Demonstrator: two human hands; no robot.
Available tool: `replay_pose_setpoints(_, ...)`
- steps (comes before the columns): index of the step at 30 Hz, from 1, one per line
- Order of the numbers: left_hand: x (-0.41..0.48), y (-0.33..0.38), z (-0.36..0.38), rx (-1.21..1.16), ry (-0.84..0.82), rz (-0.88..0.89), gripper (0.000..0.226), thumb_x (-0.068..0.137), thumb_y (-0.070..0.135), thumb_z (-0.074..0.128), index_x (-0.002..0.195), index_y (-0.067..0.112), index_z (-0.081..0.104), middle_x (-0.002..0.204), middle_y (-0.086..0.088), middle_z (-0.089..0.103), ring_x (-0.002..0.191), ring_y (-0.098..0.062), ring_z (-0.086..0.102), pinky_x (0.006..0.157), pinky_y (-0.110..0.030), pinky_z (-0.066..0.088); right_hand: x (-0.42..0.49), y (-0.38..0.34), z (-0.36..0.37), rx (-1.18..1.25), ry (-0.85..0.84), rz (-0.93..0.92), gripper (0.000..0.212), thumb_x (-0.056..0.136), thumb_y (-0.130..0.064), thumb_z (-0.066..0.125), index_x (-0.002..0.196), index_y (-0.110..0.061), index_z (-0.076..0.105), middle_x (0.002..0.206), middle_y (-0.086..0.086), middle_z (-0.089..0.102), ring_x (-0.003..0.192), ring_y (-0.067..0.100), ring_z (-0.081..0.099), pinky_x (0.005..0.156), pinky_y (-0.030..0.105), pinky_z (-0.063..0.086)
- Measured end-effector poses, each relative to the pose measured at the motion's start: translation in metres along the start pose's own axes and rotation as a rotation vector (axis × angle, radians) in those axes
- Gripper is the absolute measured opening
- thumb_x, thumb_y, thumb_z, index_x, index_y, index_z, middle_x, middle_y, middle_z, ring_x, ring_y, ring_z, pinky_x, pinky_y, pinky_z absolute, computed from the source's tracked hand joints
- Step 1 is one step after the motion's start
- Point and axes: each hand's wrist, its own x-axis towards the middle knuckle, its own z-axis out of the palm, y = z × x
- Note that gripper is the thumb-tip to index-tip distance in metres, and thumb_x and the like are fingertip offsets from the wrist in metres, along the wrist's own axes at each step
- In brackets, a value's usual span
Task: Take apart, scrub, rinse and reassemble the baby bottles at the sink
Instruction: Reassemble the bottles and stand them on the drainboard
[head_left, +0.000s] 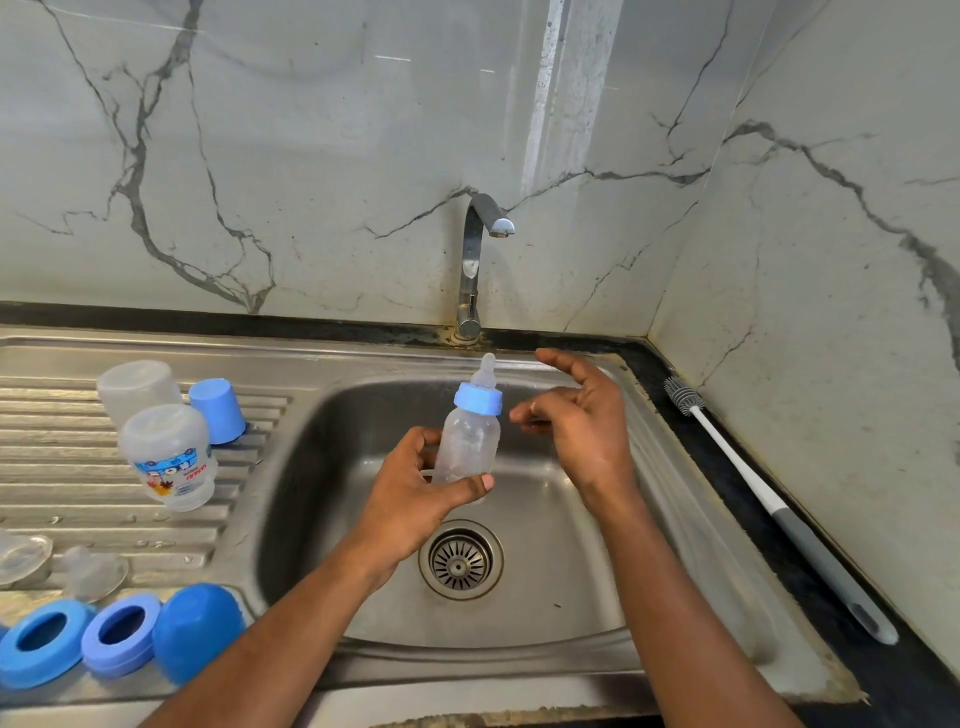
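The left hand (415, 499) holds a small clear baby bottle (467, 441) above the sink (571, 597). Its fingers and thumb are curled around the lower part of the bottle, and the bottle stands nearly upright, a little tilted. On the bottle sits a light blue ring (478, 399) with a clear teat (487, 370) on top, just in front of the tap (475, 260).

The right hand (582, 421) is beside the ring, on its right. Its fingers are spread and only softly bent, and it holds nothing; it does not seem to touch the bottle.

On the draining board (78, 467), at the left, two other clear bottles stand upside down, a printed bottle (169, 457) and behind it a plain bottle (137, 389). Near them is a blue cap (218, 410), also upside down. Closer to the front edge are two clear loose teats (93, 571), two blue loose rings (44, 642) and a round blue cover (197, 631).

A long bottle brush (769, 499) lies on the black counter (831, 597) at the right of the sink, next to the wall.
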Motion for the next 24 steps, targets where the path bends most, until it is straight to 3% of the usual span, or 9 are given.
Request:
replay_pose_setpoints(2, -0.002, 0.003, 0.001, -0.034, -0.041, -0.007, 0.049, 0.071, 0.033, 0.087, 0.109, 0.034, 0.056, 0.106, 0.014, 0.065, 0.097, -0.002, 0.062, 0.075, -0.017, 0.047, 0.0, -0.001, -0.003, 0.007, -0.108, -0.022, 0.058, 0.071, -0.008, 0.068, 0.127, -0.021, 0.06, 0.093, 0.003, 0.074, 0.09, 0.015, 0.069, 0.084, 0.029, 0.054)
replay_pose_setpoints(4, -0.004, 0.006, 0.003, -0.071, -0.097, 0.0, 0.047, 0.073, 0.026, 0.086, 0.111, 0.031, 0.058, 0.105, 0.011, 0.068, 0.095, 0.0, 0.065, 0.074, -0.015, 0.05, -0.005, 0.0, -0.002, -0.034, -0.266, -0.027, 0.062, 0.077, -0.002, 0.074, 0.133, -0.023, 0.055, 0.117, -0.004, 0.068, 0.108, 0.01, 0.065, 0.092, 0.024, 0.052)
replay_pose_setpoints(6, -0.005, 0.007, 0.005, -0.094, -0.156, -0.009, 0.047, 0.076, 0.02, 0.084, 0.114, 0.031, 0.058, 0.108, 0.01, 0.069, 0.097, 0.001, 0.065, 0.074, -0.014, 0.052, -0.008, 0.002, 0.0, -0.054, -0.349, -0.015, 0.059, 0.083, 0.0, 0.073, 0.134, -0.025, 0.055, 0.124, -0.007, 0.066, 0.111, 0.007, 0.064, 0.094, 0.023, 0.053)
replay_pose_setpoints(10, -0.005, 0.006, 0.004, -0.012, -0.122, 0.016, 0.049, 0.073, 0.017, 0.086, 0.111, 0.029, 0.056, 0.107, 0.011, 0.067, 0.095, -0.003, 0.065, 0.072, -0.015, 0.053, -0.008, 0.003, 0.003, -0.034, -0.286, -0.013, 0.068, 0.074, -0.001, 0.083, 0.133, -0.022, 0.057, 0.119, 0.001, 0.071, 0.107, 0.014, 0.068, 0.094, 0.031, 0.056)
replay_pose_setpoints(14, -0.004, 0.005, 0.004, 0.096, 0.002, 0.08, 0.054, 0.065, 0.026, 0.091, 0.104, 0.027, 0.053, 0.103, 0.01, 0.066, 0.095, -0.007, 0.064, 0.075, -0.02, 0.054, -0.011, 0.004, 0.015, -0.099, -0.2, -0.081, 0.079, 0.067, -0.009, 0.09, 0.132, -0.032, 0.051, 0.107, -0.002, 0.074, 0.097, 0.008, 0.07, 0.085, 0.02, 0.056)
replay_pose_setpoints(16, -0.004, 0.007, 0.003, 0.039, 0.02, 0.08, 0.053, 0.066, 0.02, 0.091, 0.104, 0.024, 0.054, 0.102, 0.008, 0.067, 0.095, -0.007, 0.065, 0.074, -0.02, 0.052, -0.012, 0.003, 0.015, -0.081, -0.248, -0.098, 0.08, 0.069, -0.009, 0.089, 0.136, -0.029, 0.051, 0.11, -0.003, 0.073, 0.102, 0.008, 0.069, 0.09, 0.023, 0.055)
replay_pose_setpoints(20, -0.01, 0.013, 0.002, -0.129, -0.233, 0.04, 0.052, 0.079, -0.003, 0.075, 0.12, 0.024, 0.058, 0.103, 0.003, 0.072, 0.096, -0.007, 0.068, 0.08, -0.019, 0.053, -0.012, -0.001, 0.003, 0.0, -0.507, -0.043, 0.058, 0.081, -0.001, 0.076, 0.135, -0.013, 0.058, 0.124, 0.0, 0.069, 0.114, 0.013, 0.065, 0.099, 0.029, 0.052)
replay_pose_setpoints(24, -0.01, 0.012, 0.0, -0.08, -0.292, 0.056, 0.053, 0.082, 0.0, 0.072, 0.123, 0.032, 0.058, 0.104, 0.007, 0.071, 0.099, -0.008, 0.067, 0.083, -0.021, 0.054, -0.011, 0.002, 0.0, -0.024, -0.473, -0.033, 0.041, 0.084, -0.004, 0.074, 0.124, -0.01, 0.066, 0.116, 0.002, 0.072, 0.108, 0.017, 0.068, 0.095, 0.032, 0.054)
